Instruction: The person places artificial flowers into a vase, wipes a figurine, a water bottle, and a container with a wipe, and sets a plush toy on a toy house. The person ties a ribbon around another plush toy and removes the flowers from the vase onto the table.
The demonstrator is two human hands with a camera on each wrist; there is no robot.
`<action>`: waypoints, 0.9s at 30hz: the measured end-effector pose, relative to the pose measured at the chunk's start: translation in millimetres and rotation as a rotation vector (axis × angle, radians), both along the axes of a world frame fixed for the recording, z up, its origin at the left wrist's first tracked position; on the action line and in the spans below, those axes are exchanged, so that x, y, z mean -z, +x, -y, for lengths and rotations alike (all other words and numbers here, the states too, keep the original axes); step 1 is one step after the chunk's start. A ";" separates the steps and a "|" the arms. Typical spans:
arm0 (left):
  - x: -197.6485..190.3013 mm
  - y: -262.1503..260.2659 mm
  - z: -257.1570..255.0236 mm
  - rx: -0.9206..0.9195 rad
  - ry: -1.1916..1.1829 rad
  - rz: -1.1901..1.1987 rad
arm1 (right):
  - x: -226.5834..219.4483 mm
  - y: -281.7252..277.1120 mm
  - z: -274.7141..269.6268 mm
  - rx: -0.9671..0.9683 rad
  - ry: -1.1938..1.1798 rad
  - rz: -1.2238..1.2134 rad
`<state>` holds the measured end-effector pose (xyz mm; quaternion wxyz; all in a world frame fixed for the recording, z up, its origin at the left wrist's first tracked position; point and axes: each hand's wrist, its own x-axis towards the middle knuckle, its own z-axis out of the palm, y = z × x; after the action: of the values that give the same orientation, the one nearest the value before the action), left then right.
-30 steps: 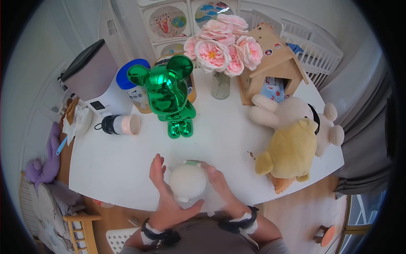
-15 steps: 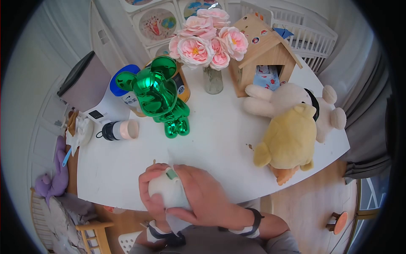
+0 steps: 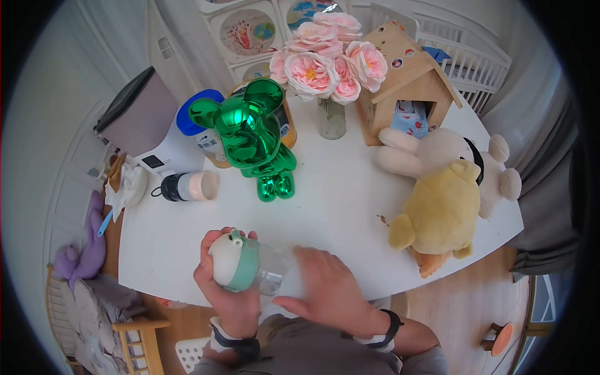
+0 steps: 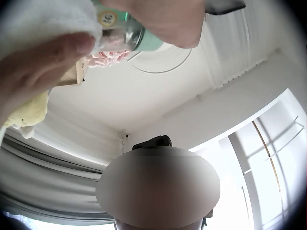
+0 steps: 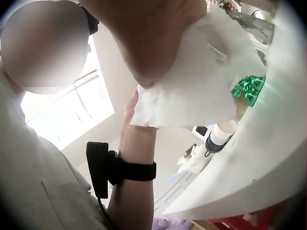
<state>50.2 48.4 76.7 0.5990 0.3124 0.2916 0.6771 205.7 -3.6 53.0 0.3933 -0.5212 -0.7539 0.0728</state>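
A clear bottle (image 3: 271, 275) with a pale green collar and a white domed lid (image 3: 223, 259) lies tilted on its side above the table's front edge, its lid toward the left. My left hand (image 3: 232, 305) grips it at the lid end, fingers curled round from behind and below. Over the clear body, my right hand (image 3: 334, 289) holds a thin white tissue (image 5: 192, 91) against it. In the left wrist view, the same tissue (image 4: 48, 24) covers the bottle's far end, beside a round label on the green part (image 4: 108, 18). The bottle's base is hidden by my right hand and the tissue.
Beyond my hands stands a shiny green bear figure (image 3: 253, 140), with a small cup-like bottle (image 3: 194, 186) lying to its left. A glass vase (image 3: 332, 119) of pink flowers and a wooden house (image 3: 400, 81) stand behind. Plush toys (image 3: 437, 206) lie at the right.
The bottle has turned from lid facing up to lying sideways, lid left. My right hand has moved from the lid to the clear body with the tissue; my left now grips the lid end.
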 end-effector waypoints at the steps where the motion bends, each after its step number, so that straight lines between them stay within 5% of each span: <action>1: 1.8 1.5 1.8 0.027 0.012 0.002 | -3.9 -1.8 -1.0 0.002 0.007 -0.013; 10: 0.2 16.3 22.2 0.089 -0.003 -0.082 | -34.6 -18.5 -12.1 -0.025 -0.003 -0.134; 17: -6.9 -13.0 4.2 0.082 0.174 -0.128 | -17.3 -9.6 -7.3 -0.086 -0.082 -0.167; 23: -18.8 -15.2 1.2 -0.016 0.089 0.062 | 8.4 3.4 2.6 -0.053 -0.021 -0.067; 27: -6.9 -4.3 18.0 0.033 0.107 -0.087 | -9.4 -1.5 2.6 -0.029 0.026 -0.070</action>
<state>45.9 30.4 83.6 0.5793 0.3779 0.2755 0.6676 204.2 -6.3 62.4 0.4249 -0.5021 -0.7482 0.0869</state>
